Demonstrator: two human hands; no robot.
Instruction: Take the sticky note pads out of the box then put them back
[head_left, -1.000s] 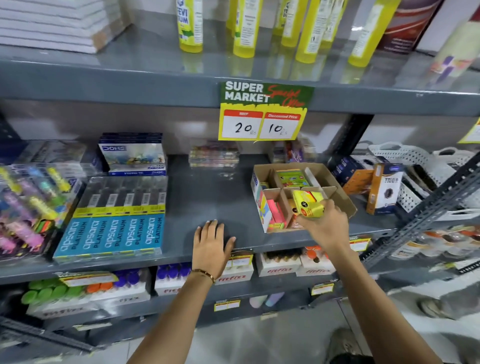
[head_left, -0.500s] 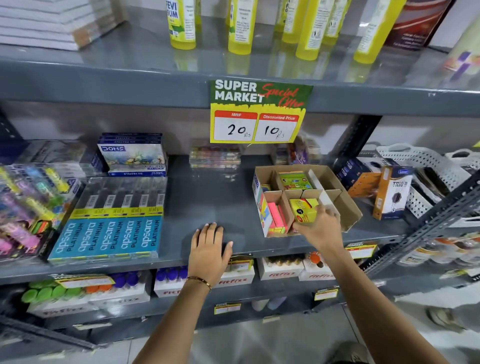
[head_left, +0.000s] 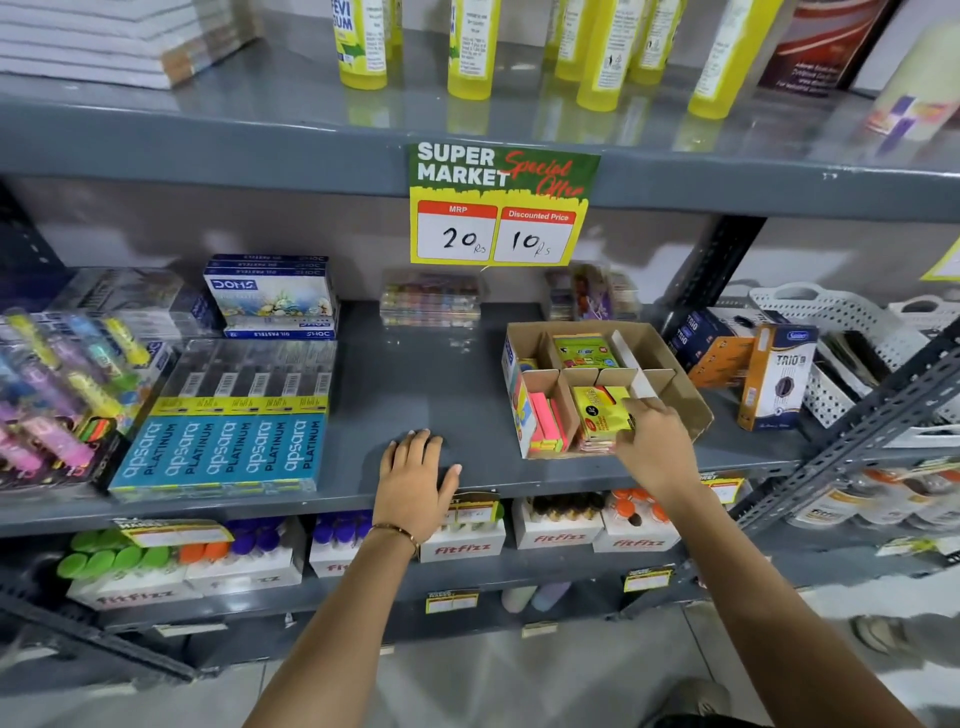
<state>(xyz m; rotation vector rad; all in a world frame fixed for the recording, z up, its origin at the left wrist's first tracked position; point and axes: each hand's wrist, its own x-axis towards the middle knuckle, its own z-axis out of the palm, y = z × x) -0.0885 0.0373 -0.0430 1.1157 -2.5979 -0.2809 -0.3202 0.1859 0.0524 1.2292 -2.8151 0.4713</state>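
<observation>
An open cardboard box (head_left: 685, 395) with dividers stands on the grey middle shelf (head_left: 441, 384), right of centre. My right hand (head_left: 654, 447) holds a yellow sticky note pad (head_left: 602, 413) down in the box's front middle compartment. Pink sticky note pads (head_left: 545, 423) stand in the front left compartment. A green pad (head_left: 582, 351) lies in a rear compartment. My left hand (head_left: 415, 478) rests flat on the shelf's front edge, fingers spread, holding nothing.
Blue Apsara Platinum packs (head_left: 223, 452) and Doms boxes (head_left: 270, 296) lie to the left. Trio boxes (head_left: 776, 376) and white baskets (head_left: 821, 317) stand to the right. Yellow bottles (head_left: 470, 47) line the shelf above, behind a hanging price sign (head_left: 498, 205).
My right hand has lowered the yellow pad from above the box down into the front middle compartment. My left hand has stayed on the shelf.
</observation>
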